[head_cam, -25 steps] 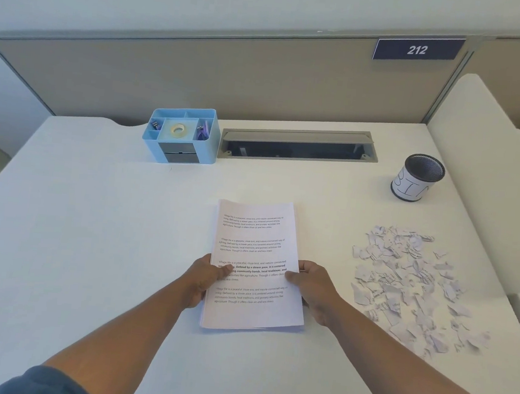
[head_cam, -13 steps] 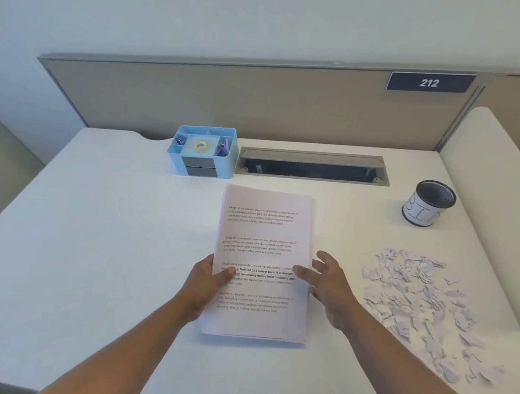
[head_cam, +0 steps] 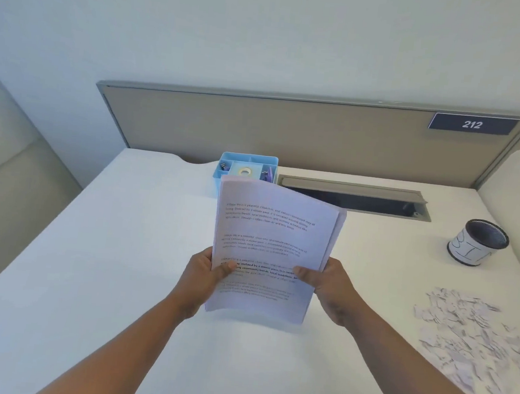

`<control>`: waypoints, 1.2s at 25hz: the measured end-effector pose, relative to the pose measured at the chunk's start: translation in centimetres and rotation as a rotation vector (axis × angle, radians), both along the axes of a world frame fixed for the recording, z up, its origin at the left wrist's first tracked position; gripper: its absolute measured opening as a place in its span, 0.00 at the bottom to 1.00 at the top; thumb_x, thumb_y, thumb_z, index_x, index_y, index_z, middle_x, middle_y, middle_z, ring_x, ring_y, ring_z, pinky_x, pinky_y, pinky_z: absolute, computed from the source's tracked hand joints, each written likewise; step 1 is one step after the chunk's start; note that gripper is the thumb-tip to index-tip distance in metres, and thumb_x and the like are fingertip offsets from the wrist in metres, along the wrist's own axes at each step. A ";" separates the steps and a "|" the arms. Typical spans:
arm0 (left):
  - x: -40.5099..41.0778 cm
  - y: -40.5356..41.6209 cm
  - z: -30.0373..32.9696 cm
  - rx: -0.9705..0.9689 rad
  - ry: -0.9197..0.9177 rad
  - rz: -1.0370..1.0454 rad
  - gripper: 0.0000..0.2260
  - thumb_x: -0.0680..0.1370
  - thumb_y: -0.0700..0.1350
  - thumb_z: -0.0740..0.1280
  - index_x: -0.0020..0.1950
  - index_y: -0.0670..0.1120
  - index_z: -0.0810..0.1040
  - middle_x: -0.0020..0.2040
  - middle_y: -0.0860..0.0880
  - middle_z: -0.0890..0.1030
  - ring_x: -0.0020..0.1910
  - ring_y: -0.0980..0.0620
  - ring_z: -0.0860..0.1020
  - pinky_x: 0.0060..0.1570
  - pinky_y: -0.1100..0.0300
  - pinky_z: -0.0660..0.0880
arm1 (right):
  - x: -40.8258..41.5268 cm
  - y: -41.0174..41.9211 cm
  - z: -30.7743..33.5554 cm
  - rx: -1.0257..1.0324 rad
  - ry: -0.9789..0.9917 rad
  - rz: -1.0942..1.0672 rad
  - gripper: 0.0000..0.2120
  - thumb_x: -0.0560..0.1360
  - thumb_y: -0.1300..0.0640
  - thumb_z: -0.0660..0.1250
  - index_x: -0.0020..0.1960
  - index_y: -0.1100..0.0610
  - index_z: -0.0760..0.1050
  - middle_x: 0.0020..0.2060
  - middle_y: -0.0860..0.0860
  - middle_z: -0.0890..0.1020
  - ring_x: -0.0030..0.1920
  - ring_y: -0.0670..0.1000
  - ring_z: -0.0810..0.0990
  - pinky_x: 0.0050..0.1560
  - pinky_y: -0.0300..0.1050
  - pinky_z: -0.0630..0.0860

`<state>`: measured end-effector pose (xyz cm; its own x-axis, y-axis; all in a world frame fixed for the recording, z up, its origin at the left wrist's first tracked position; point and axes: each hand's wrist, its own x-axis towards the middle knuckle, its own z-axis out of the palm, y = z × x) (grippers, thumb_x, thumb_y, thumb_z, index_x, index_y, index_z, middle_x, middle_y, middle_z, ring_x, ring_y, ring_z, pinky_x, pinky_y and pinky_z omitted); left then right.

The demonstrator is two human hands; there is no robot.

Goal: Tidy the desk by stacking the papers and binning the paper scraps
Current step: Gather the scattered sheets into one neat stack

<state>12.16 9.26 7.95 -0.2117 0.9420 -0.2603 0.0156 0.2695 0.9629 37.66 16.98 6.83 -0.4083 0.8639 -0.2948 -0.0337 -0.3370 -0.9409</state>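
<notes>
A stack of printed white papers (head_cam: 273, 229) stands tilted up off the white desk (head_cam: 106, 246), its lower edge near the surface. My left hand (head_cam: 205, 273) grips the stack's left edge with the thumb on the front page. My right hand (head_cam: 328, 284) grips the right edge the same way. A heap of torn paper scraps (head_cam: 476, 335) lies on the desk to the right of my right forearm. A small black mesh cup labelled as the bin (head_cam: 478, 242) stands at the far right, beyond the scraps.
A light blue desk organiser (head_cam: 247, 169) with tape and clips sits behind the papers, partly hidden by them. A grey cable slot (head_cam: 353, 195) runs along the back edge. A beige partition with a "212" sign (head_cam: 472, 124) closes the back; a white side panel (head_cam: 516, 194) stands right.
The stack lay flat on the desk with my hands at its sides. Both hands now grip it and have lifted it, tilting it upright. The camera has also tipped upward.
</notes>
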 end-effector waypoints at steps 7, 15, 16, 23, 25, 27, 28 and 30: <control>-7.1 1.9 -0.8 0.041 0.065 -0.019 0.09 0.83 0.36 0.66 0.58 0.48 0.81 0.51 0.54 0.87 0.50 0.56 0.85 0.45 0.66 0.79 | -6.6 -0.6 0.1 0.092 -0.129 -0.107 0.09 0.78 0.65 0.71 0.58 0.57 0.84 0.54 0.52 0.87 0.56 0.56 0.85 0.56 0.47 0.82; -8.6 3.3 -1.8 0.078 0.019 -0.124 0.12 0.83 0.37 0.66 0.60 0.54 0.78 0.55 0.55 0.85 0.57 0.52 0.83 0.57 0.54 0.80 | -8.6 -1.9 -0.8 0.021 -0.107 -0.188 0.15 0.77 0.65 0.72 0.62 0.56 0.82 0.58 0.52 0.86 0.60 0.56 0.84 0.60 0.49 0.79; -8.6 3.5 -1.8 0.111 0.008 -0.128 0.12 0.82 0.39 0.67 0.62 0.55 0.77 0.57 0.54 0.84 0.58 0.50 0.82 0.58 0.52 0.80 | -8.6 -1.8 -0.8 0.022 -0.085 -0.189 0.16 0.76 0.65 0.73 0.63 0.56 0.81 0.59 0.53 0.86 0.61 0.57 0.83 0.61 0.52 0.79; -7.5 4.1 -2.4 0.172 0.033 -0.121 0.16 0.83 0.43 0.68 0.67 0.58 0.71 0.60 0.54 0.80 0.61 0.52 0.79 0.58 0.54 0.79 | -9.4 -2.4 -1.7 0.051 0.004 -0.215 0.24 0.70 0.65 0.75 0.65 0.54 0.79 0.61 0.56 0.84 0.62 0.60 0.82 0.64 0.59 0.77; -7.5 4.0 -2.6 0.148 0.028 -0.091 0.13 0.83 0.42 0.67 0.66 0.55 0.73 0.59 0.54 0.81 0.60 0.52 0.79 0.56 0.55 0.79 | -9.5 -2.7 -1.7 0.066 -0.011 -0.253 0.21 0.72 0.68 0.75 0.62 0.53 0.80 0.59 0.56 0.85 0.61 0.59 0.83 0.63 0.59 0.78; -7.7 3.9 -2.7 0.139 0.012 -0.088 0.12 0.83 0.42 0.67 0.65 0.53 0.75 0.58 0.54 0.83 0.59 0.51 0.80 0.56 0.55 0.79 | -9.4 -2.9 -1.4 0.073 -0.030 -0.269 0.20 0.74 0.71 0.73 0.60 0.52 0.81 0.57 0.54 0.86 0.60 0.59 0.84 0.61 0.56 0.80; -7.9 3.8 -2.9 0.132 0.001 -0.100 0.11 0.83 0.42 0.67 0.65 0.53 0.76 0.58 0.54 0.83 0.59 0.51 0.81 0.57 0.54 0.79 | -9.4 -2.9 -1.4 0.073 -0.040 -0.265 0.19 0.75 0.72 0.72 0.60 0.52 0.81 0.57 0.54 0.86 0.60 0.59 0.84 0.61 0.56 0.80; -7.9 3.5 -3.3 0.110 -0.009 -0.123 0.11 0.83 0.41 0.67 0.64 0.52 0.76 0.57 0.54 0.84 0.59 0.52 0.82 0.56 0.55 0.80 | -9.4 -3.1 -1.5 0.070 -0.054 -0.261 0.20 0.75 0.71 0.72 0.61 0.53 0.81 0.58 0.54 0.86 0.60 0.58 0.84 0.64 0.61 0.79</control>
